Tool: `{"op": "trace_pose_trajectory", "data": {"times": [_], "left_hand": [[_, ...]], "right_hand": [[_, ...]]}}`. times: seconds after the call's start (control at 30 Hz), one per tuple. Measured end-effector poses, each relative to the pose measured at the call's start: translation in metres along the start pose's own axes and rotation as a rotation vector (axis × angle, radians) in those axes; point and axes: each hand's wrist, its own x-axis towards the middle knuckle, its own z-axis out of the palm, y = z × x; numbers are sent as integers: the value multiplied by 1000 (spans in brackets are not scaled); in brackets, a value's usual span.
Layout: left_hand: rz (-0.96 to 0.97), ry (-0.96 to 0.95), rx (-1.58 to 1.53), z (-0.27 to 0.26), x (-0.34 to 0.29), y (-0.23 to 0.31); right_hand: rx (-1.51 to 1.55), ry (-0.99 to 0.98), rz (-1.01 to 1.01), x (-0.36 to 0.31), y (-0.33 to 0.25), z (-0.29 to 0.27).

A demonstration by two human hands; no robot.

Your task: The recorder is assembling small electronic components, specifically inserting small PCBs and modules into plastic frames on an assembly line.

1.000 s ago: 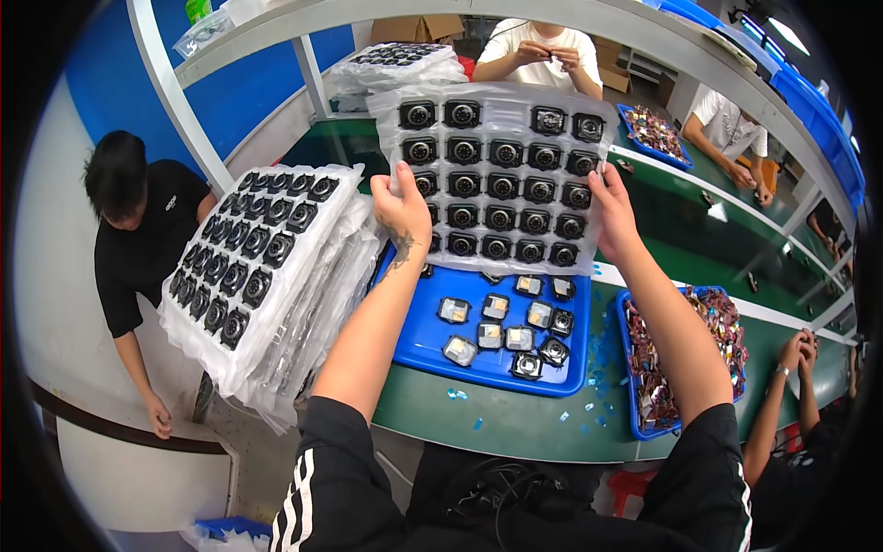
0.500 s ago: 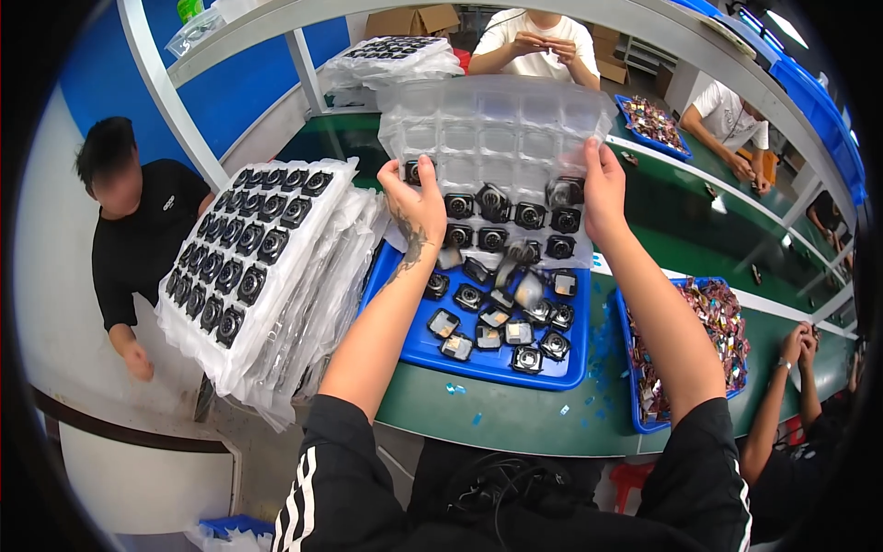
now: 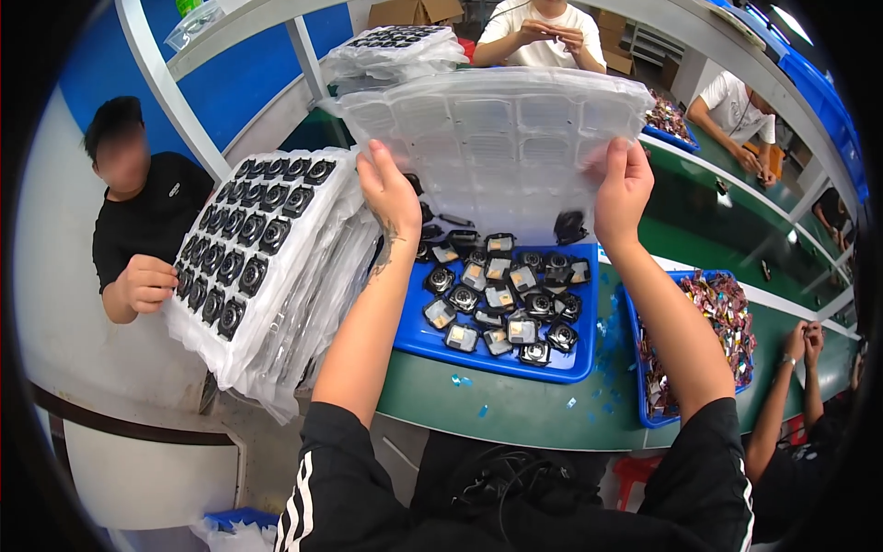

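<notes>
Between my hands, a see-through plastic tray [image 3: 501, 138] with moulded square pockets is tilted steeply up above the bench. My left hand [image 3: 391, 195] grips its left edge, thumb and fingers closed on the plastic. On the opposite edge, my right hand [image 3: 622, 198] is closed too, its fingertips partly hidden behind the sheet. Just below lies a blue bin [image 3: 478, 361] with a loose heap of black watch-like housings [image 3: 464, 297], some showing a round back, others a pale square inside. One dark housing [image 3: 570, 225] is against the tray's lower right corner.
Left of me leans a tall stack of filled white trays [image 3: 267, 267], with a person's hand [image 3: 147, 285] at its edge. A blue bin of small mixed parts [image 3: 635, 368] sits at right. Blue scraps [image 3: 483, 410] dot the green bench [image 3: 414, 405]. Other people work across and to the right.
The tray has tipped further upright and its housings have dropped into the blue bin, where the heap is larger. The person at left has raised a hand to the stack.
</notes>
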Motion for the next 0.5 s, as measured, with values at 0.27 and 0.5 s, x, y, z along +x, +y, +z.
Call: {"op": "trace_pose_trajectory", "data": {"times": [0.27, 0.5], "left_hand": [[-112, -236, -215, -7, -7, 29], [209, -337, -240, -67, -5, 94]], "right_hand": [[-13, -17, -113, 3, -14, -19], [-73, 303, -239, 26, -28, -45]]}}
